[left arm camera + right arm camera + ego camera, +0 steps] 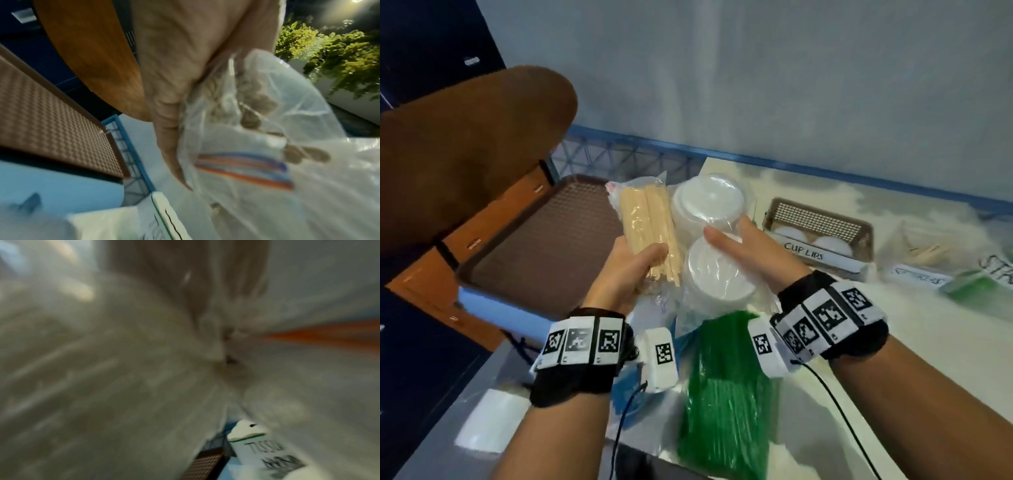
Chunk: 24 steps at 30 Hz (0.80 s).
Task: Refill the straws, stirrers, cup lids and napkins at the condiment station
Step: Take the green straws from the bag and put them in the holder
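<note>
My left hand (635,262) grips a clear bag of wooden stirrers (649,226), thumb across its front, held above the counter. Beside it my right hand (727,236) grips a clear bag of white cup lids (709,205), thumb on top. The two bags touch. A bag of green straws (726,394) lies on the counter below my wrists. In the left wrist view my fingers (168,129) wrap the stirrer bag (267,123), which has a blue and orange zip strip. The right wrist view is blurred, filled by the lid bag's plastic (123,369).
On the right stand a brown basket labelled CUP LIDS (822,219), a clear stirrer holder (924,253) and a green straw holder (979,287). A brown tray (544,240) lies left, under a brown chair back (465,144). White napkins (489,418) sit bottom left.
</note>
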Motion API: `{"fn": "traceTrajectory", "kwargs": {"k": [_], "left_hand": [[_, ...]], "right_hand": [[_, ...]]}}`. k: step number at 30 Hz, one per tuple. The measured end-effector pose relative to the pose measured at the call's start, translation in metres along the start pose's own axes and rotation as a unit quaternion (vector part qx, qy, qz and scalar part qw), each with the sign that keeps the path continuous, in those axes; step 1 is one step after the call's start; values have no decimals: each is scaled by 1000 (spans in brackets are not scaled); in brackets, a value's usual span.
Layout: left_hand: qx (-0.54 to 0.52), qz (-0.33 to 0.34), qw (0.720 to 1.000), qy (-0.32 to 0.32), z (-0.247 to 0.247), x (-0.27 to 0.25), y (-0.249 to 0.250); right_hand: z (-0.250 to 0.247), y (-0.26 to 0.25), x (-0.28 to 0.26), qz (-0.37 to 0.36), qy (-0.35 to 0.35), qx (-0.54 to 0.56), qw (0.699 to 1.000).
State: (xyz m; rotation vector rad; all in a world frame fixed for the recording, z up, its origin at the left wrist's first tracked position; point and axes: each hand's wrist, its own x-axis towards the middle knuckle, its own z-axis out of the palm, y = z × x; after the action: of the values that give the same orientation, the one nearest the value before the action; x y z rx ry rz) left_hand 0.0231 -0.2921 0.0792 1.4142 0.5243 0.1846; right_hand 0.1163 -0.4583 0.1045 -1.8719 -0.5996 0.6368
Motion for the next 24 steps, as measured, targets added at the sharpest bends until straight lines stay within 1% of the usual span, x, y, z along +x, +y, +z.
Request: {"fn": "traceTrajectory", "kwargs": {"k": [2, 5, 7, 11, 14, 20, 22, 24], "left_hand": [[-3, -16, 1000, -14, 28, -14, -17], [3, -63, 997, -37, 58, -32, -40], [20, -106, 992, -72, 73, -42, -49], [88, -130, 977, -147, 95, -56, -66], [122, -168, 955, -210, 104, -63, -80], [256, -192, 902, -289, 128, -77, -113], [243, -205, 903, -290, 138, -85, -122], [216, -211, 912, -277, 147, -92, -129]], "right_hand": [[-18, 24, -29, 14, 24, 9, 1000], [-37, 52, -71, 50, 52, 48, 996], [-46, 73, -95, 74, 69, 56, 993], [-57, 112, -135, 130, 87, 81, 984], [-64, 137, -162, 163, 69, 94, 980], [-76, 167, -207, 205, 12, 98, 974], [-78, 172, -217, 215, -6, 107, 971], [-82, 178, -221, 219, -19, 104, 970]]}}
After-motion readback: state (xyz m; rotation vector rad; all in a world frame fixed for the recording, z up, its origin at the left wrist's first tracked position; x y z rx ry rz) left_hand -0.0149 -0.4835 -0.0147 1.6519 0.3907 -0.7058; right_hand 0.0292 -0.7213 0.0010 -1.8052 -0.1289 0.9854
